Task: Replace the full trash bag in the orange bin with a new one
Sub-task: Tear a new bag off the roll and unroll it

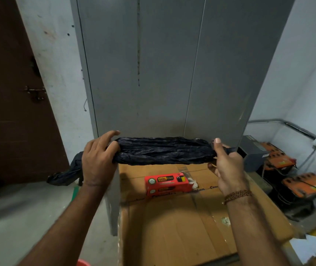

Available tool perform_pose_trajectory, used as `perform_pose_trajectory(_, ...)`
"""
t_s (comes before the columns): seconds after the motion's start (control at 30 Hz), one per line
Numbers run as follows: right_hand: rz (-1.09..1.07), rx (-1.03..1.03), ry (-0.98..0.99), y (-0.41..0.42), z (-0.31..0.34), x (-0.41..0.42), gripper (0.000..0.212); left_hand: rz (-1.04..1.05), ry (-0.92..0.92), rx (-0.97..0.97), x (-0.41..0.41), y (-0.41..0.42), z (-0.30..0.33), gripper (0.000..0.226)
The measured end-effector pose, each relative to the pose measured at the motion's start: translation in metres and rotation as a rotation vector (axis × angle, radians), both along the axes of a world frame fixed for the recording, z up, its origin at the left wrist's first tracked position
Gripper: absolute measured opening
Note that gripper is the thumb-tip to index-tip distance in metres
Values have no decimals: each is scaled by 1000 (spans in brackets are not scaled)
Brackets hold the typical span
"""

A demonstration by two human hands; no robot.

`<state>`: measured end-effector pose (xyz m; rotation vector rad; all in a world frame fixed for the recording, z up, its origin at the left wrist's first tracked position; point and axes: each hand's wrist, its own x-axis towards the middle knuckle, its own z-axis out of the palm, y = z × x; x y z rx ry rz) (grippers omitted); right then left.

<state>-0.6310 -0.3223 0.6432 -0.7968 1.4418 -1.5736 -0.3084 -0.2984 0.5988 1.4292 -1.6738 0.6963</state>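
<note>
The crumpled black plastic trash bag [162,150] stretches between my hands above the brown cardboard box [182,227]. My left hand [97,160] grips one end, my right hand [228,164] pinches the other. A red carton [167,184] lies on the box below.

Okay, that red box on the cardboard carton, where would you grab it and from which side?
Pinch the red box across its long sides, coming straight down from above. It lies flat on the cardboard carton, top face exposed. Both hands are busy: left hand and right hand hold the black bag.
</note>
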Motion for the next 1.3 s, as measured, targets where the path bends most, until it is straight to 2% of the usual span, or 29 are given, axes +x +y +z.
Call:
perform_pose_trajectory(0.1, -16, 40, -34, 6, -6, 7, 29, -10, 13, 40, 10, 5, -7, 9)
perform_pose_trajectory(0.3, -16, 134, -129, 18, -16, 10, 21, -6, 97, 154, 21, 25, -15, 20)
perform_pose_trajectory(0.37, 29, 174, -171, 24, -19, 10, 30, -13, 95, 164, 22, 35, -16, 26)
perform_pose_trajectory(0.47, 215, 205, -177, 35, -19, 14, 47, -12, 107, 177, 21, 51, -13, 27)
perform_pose_trajectory(0.6, 282, 259, -112, 44, -24, 23, 34, 36, 111, 166, 16, 78, -6, 25)
perform_pose_trajectory(0.73, 260, 359, -214, 48, -35, 37, 20, 73, 96, 199, 20, 110, -3, 42)
perform_pose_trajectory(0.87, 226, 373, -311, 53, -45, 56, 28, 132, 109, 202, 34, 140, -11, 44)
perform_pose_trajectory(1.07, 244, 408, -383, 73, -51, 97, 11, 217, 134, 231, 72, 186, -29, 38)
perform_pose_trajectory(1.17, 282, 402, -413, 84, -51, 127, 28, 265, 144, 263, 105, 201, -40, 36)
perform_pose_trajectory(1.23, 323, 397, -417, 95, -48, 152, 36, 266, 168, 284, 128, 207, -46, 26)
perform_pose_trajectory(1.3, 366, 406, -425, 107, -51, 183, 42, 289, 273, 334, 148, 211, -46, 16)
